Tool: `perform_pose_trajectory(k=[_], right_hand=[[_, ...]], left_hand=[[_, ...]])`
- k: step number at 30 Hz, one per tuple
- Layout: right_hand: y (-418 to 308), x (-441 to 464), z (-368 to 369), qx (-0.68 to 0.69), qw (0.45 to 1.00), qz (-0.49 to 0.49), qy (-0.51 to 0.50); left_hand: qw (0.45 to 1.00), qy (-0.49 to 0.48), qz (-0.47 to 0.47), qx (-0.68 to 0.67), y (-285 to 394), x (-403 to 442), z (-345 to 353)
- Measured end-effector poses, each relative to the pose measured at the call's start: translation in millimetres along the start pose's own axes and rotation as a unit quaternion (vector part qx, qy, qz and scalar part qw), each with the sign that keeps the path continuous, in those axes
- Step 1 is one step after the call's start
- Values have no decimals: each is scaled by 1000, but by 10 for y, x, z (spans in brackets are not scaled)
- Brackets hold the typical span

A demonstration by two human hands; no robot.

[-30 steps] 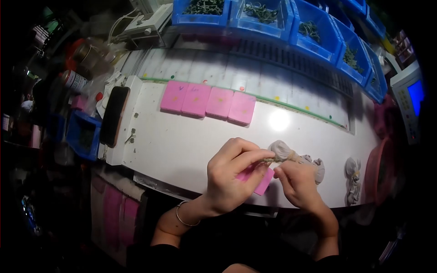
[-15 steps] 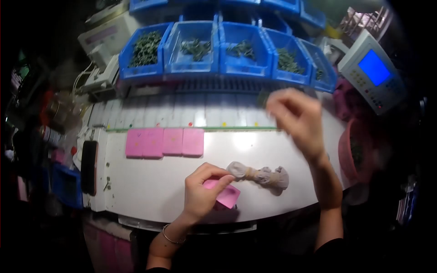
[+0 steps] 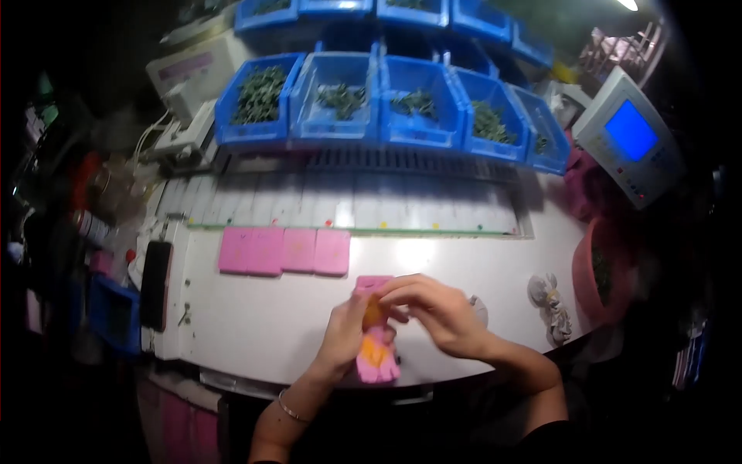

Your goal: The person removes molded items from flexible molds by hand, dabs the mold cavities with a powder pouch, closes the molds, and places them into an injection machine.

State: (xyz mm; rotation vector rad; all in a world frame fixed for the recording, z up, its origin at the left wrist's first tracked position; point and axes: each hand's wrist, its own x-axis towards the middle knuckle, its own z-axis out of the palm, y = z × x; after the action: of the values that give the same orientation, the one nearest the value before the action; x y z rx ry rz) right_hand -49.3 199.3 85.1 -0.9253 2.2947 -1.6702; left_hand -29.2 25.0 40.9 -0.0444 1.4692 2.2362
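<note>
Near the table's front edge, my left hand [image 3: 343, 334] is closed on a pink piece [image 3: 378, 370] that has an orange patch. My right hand [image 3: 437, 309] meets it from the right, its fingers bent together over the top of the piece; what they pinch is too small to make out. Behind the fingers lies more pink material [image 3: 374, 282]. A grey cloth bundle [image 3: 478, 311] is mostly hidden by my right hand. Another grey knotted bundle [image 3: 553, 308] rests farther right.
Four pink blocks [image 3: 299, 250] form a row at the left centre. Blue bins [image 3: 332, 127] with green pieces stand at the back. A phone [image 3: 156, 284] lies left, a pink basket [image 3: 585, 267] stands right, and a device with a blue screen [image 3: 631, 130] is behind it.
My right hand has come down from the back right to my left hand. The pink piece now shows an orange patch. My right hand now covers most of the nearer grey bundle.
</note>
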Motion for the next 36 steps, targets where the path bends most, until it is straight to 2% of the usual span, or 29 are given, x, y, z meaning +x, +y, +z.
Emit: perform_pose_trajectory(k=[2, 3, 4, 5, 7, 10, 11, 12, 14, 15, 18, 19, 22, 25, 28, 31, 34, 36], right_hand=[[40, -193, 65, -83, 995, 29, 50], [153, -295, 108, -245, 967, 35, 56], [315, -386, 146, -402, 913, 33, 61], [472, -465, 146, -390, 919, 31, 51], [650, -579, 166, -457, 888, 43, 10], [422, -529, 131, -440, 898, 14, 16], [332, -478, 149, -436, 898, -18, 65], [280, -427, 176, -434, 898, -18, 65], [203, -322, 239, -470, 864, -128, 129], [168, -274, 282, -506, 851, -123, 75], [248, -237, 371, -532, 840, -99, 39], [243, -215, 349, -534, 839, -104, 38], [215, -236, 367, -498, 861, -84, 59], [233, -223, 388, -523, 839, -118, 91], [273, -227, 414, -548, 828, -105, 48], [207, -224, 410, -505, 858, -83, 47], [261, -215, 451, -529, 839, -114, 61], [310, -224, 465, -557, 824, -104, 7]], left_hand=[[999, 39, -20, -28, -5, 43, -59], [999, 31, -16, -22, -36, 65, -123], [1000, 21, -10, -14, -62, 83, -183], [999, 37, -15, -16, -70, 102, -210], [999, 31, -24, -20, -93, 144, -219], [999, 37, -11, -7, -147, 198, -225], [998, 63, -12, -27, -132, 200, -192], [997, 65, -13, -27, -132, 210, -175], [996, 92, -8, 1, -131, 223, -154], [996, 79, 2, 38, -159, 218, -163], [993, 98, 24, 62, -166, 234, -135], [993, 105, -7, 49, -194, 228, -146], [993, 103, 8, 59, -197, 203, -147], [993, 116, 16, 14, -247, 240, -107], [994, 105, -3, 15, -222, 229, -107], [996, 94, -9, -8, -247, 229, -144], [990, 139, -11, -20, -234, 251, -86], [988, 143, -36, -36, -332, 258, -144]])
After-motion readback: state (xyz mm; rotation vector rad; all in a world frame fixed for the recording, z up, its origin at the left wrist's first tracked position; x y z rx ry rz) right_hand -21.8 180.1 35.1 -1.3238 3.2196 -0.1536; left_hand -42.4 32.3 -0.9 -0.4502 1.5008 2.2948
